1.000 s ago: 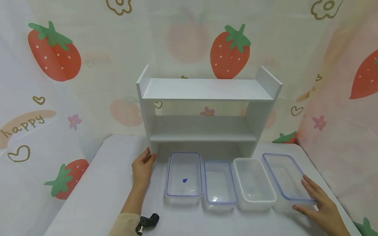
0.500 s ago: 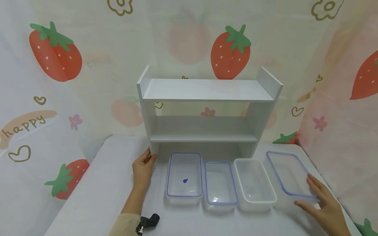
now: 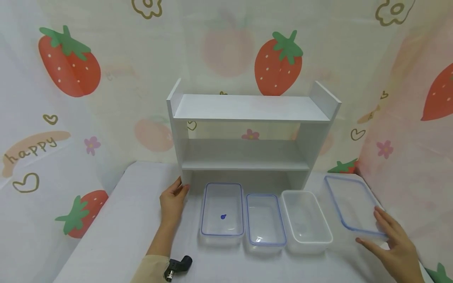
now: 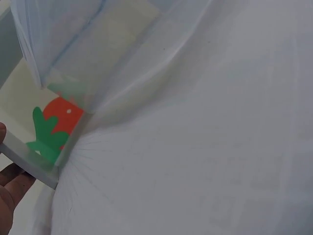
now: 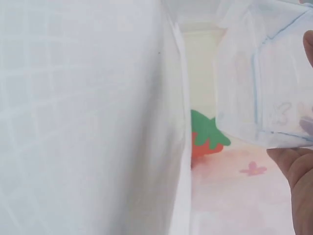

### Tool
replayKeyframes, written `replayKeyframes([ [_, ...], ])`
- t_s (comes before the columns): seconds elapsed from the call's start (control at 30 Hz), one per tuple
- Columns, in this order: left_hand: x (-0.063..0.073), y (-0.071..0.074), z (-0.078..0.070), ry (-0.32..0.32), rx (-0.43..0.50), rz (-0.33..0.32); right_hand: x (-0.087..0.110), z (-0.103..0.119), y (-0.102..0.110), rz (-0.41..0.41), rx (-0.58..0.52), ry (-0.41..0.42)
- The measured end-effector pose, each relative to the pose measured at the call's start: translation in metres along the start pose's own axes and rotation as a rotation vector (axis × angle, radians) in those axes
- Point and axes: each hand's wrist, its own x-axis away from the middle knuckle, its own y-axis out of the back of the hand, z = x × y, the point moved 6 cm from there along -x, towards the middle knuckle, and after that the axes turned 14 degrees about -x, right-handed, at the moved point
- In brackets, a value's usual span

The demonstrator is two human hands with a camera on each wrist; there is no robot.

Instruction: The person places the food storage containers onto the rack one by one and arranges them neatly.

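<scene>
While left hand [image 3: 172,204] grips shelf [image 3: 247,107], right [image 3: 400,249] holds container [image 3: 357,206].

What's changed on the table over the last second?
The rightmost blue-rimmed container moved right and higher in the head view, widening its gap from the neighbouring container; the right hand holding it moved along. Nothing was newly gripped or let go. The left hand still grips the white shelf; the other three containers stayed put.
</scene>
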Motion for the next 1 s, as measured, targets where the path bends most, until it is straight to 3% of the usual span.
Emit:
replayKeyframes([
  [0.47,0.001,0.0,-0.001,-0.007,-0.011,0.016,-0.011,0.037,0.012,-0.093,0.039,0.004],
  [1.0,-0.002,-0.001,0.003,-0.008,-0.007,0.01,-0.024,0.094,0.009,-0.097,0.029,0.003],
])
